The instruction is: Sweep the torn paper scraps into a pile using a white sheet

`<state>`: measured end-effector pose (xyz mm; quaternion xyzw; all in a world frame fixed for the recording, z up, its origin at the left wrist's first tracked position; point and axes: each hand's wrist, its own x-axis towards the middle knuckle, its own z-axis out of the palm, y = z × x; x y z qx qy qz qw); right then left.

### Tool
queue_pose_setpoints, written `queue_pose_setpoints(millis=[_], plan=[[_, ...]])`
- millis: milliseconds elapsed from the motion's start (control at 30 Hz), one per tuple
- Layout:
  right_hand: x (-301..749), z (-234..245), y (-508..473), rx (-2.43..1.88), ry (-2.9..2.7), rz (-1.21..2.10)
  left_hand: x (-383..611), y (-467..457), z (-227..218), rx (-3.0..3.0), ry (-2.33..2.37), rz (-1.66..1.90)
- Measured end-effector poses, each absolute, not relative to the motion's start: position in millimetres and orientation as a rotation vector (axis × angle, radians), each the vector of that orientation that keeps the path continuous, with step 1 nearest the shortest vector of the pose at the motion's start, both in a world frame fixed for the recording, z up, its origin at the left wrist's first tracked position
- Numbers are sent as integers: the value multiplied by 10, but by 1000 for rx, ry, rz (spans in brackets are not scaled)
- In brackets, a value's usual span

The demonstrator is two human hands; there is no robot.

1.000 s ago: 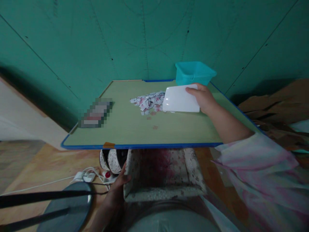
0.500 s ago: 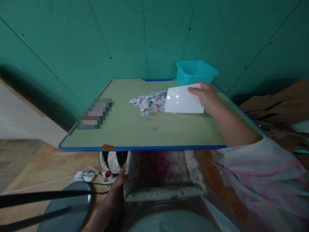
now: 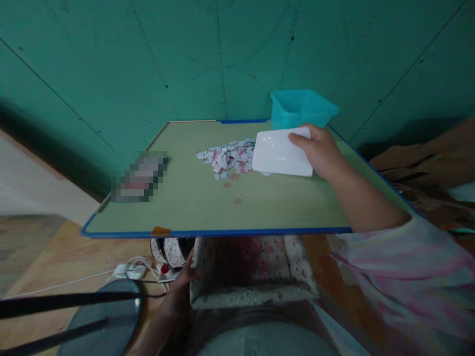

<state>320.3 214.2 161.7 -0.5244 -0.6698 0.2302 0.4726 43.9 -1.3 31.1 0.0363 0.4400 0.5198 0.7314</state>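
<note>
Right grip [image 3: 322,151] is closed on the right end of a white tray [image 3: 280,152]; one finger lies on top and the rest are hidden behind it. The tray is held tilted, and its low edge touches the worktop [image 3: 260,212] just beside a heap of paper scraps [image 3: 226,157]. Left grip [image 3: 181,286] is below the near edge of the worktop. Its thumb lies over the left wall of a speckled box [image 3: 252,277] and the fingers are hidden, so I judge it closed on that wall. The box is open on top and stands roughly in line with the heap. A turquoise tub [image 3: 300,108] stands at the far corner, close behind the right grip. A blurred thing [image 3: 139,176] lies well apart on the left. A few single scraps [image 3: 237,200] lie between the heap and the near edge.

In my judgement the scraps are light and loose, so a fast push with the tray could scatter them sideways or let them slip under its edge. Scraps that go over the worktop's edge beside the box would land on the floor [image 3: 55,262] near the cable [image 3: 129,271]. A wide move of the right grip could also knock the tub.
</note>
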Motion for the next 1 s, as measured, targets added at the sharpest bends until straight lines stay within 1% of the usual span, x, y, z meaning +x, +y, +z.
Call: queue_pose_setpoints(millis=[133,400,533,633,700,900,1000], plan=[[3183,1639,2106,-1261,-1651,717,439,-32,360,102,940,1119],[3204,1612,2133,-1212,-1606,693,444,-51,354,113,941,1148],[3200,1617,2114,-1231,-1628,826,443,-37,350,133,1005,1145],[3211,1628,2119,-1243,-1610,943,440,-37,334,142,966,1161],[3230,1626,2150,-1234,-1567,932,436,-50,323,144,950,1167],[3268,1573,2242,-1228,-1544,720,395,-100,298,138,1023,1122],[3234,1569,2205,-1215,-1595,815,358,-114,266,157,1025,1069]])
